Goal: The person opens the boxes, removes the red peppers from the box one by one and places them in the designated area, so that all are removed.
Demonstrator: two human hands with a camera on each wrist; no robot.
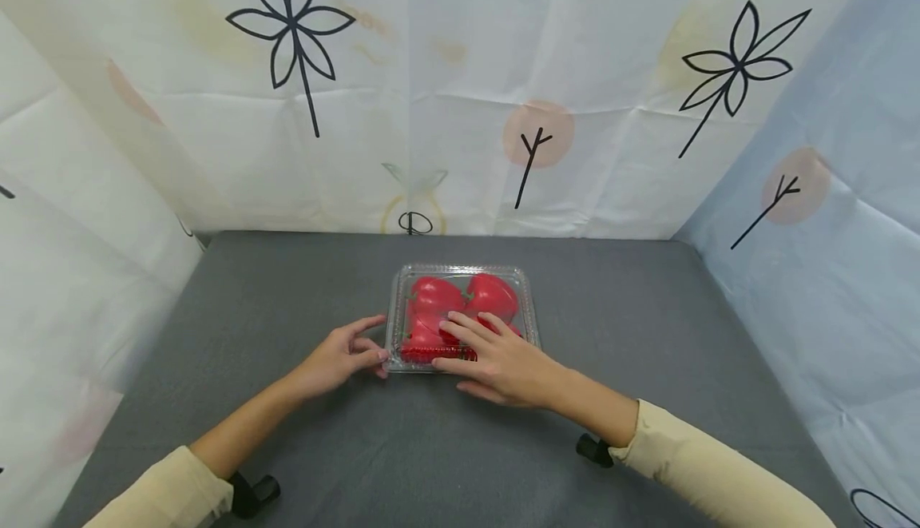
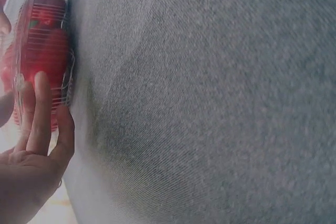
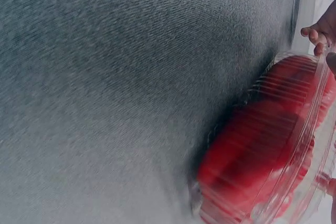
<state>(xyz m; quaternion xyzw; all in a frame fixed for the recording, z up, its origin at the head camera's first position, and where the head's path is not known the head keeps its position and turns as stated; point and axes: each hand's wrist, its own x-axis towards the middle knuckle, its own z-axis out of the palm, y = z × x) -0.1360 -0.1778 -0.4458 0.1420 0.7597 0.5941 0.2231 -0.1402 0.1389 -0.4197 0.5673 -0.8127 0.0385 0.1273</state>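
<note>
A clear plastic clamshell box (image 1: 465,270) with its lid down lies on the grey table. Inside are several red bell peppers (image 1: 493,295) with green stems. At the box's left edge, my left hand (image 1: 343,359) has its fingers loosely bent, fingertips against the side. My right hand (image 1: 503,364) lies over the front right part of the lid, fingers spread; whether they press on it I cannot tell. In the left wrist view, left fingers (image 2: 41,114) meet the ribbed side of the box. The right wrist view shows the peppers (image 3: 252,150) through the side wall, slightly blurred.
Grey cloth covers the table (image 1: 625,304) around the box. A white patterned curtain (image 1: 460,113) hangs behind and along both sides. Black wrist mounts (image 1: 251,496) sit at the cream sleeves (image 1: 719,464).
</note>
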